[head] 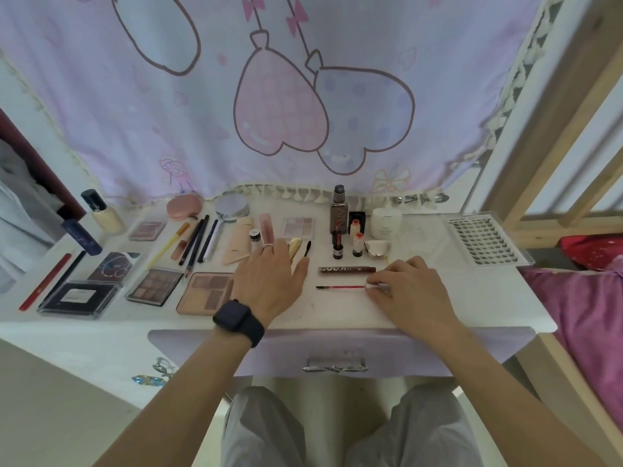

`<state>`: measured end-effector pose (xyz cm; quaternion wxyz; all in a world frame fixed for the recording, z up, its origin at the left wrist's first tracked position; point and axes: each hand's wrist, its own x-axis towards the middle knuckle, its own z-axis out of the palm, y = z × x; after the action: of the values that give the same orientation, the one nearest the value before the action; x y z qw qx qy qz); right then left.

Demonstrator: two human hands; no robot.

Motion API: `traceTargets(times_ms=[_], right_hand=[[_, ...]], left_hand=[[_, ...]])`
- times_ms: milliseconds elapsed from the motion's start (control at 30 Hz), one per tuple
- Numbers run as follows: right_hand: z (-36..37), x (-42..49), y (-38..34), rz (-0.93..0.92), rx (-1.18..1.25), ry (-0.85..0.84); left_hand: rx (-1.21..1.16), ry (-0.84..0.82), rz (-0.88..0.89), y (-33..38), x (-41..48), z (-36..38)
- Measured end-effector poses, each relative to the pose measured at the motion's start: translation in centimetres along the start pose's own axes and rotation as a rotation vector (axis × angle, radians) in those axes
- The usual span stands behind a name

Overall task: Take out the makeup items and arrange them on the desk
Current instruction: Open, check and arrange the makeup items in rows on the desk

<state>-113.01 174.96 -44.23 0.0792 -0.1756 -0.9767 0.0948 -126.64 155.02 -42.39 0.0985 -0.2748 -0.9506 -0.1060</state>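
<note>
Grey trousers (404, 429) over two knees fill the bottom of the view, below the desk's front edge. Behind the desk hangs a lilac curtain (135, 112) drawn with heart-shaped balloons, its tasselled hem lying along the back of the white desk (337, 311). A lilac drawer (438, 348) with a silver handle sits in the desk front, and pink bedding (580, 315) lies off to the right.

Makeup is spread across the desk. A clear lash tray (485, 241) lies at the far right. Along the front left a black case (79, 298), a brown eyeshadow palette (155, 286) and a peach palette (205, 293) lie side by side.

The left hand (269, 281) is palm down just right of the peach palette. Its fingers are straight and spread, grasping nothing, and their tips are near a gold piece (295, 247). It wears a black watch (238, 321) and a ring (268, 246).

The right hand (411, 288) is to the right, its fingers curled and pinching the silver end of a lip wand (340, 286). The wand lies flat on the desk with its red stem pointing left. Just behind it, parallel, lies a brown lip tube (347, 270).

At the back stand a dark bottle (338, 210) and a white jar (386, 223), with a pale foundation bottle (102, 210) far left. A pink case (184, 206) and a round compact (232, 205) lie between them, and several pencils (195, 241) fan out in front of these.
</note>
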Motion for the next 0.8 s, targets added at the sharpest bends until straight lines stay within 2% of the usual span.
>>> traceTargets(times_ms=[100, 233, 567, 800], right_hand=[[-0.1, 0.3, 0.0, -0.001, -0.010, -0.012], [0.2, 0.9, -0.5, -0.018, -0.009, -0.012], [0.7, 1.3, -0.5, -0.001, 0.065, 0.021], [0.5, 1.0, -0.4, 0.005, 0.068, 0.022]], left_hand=[[0.056, -0.193, -0.073, 1.5, 1.5, -0.4], [0.012, -0.263, -0.134, 2.2, 2.6, -0.2], [-0.089, -0.086, -0.122, -0.4, 1.1, -2.2], [-0.109, -0.089, 0.012, -1.0, -0.9, -2.0]])
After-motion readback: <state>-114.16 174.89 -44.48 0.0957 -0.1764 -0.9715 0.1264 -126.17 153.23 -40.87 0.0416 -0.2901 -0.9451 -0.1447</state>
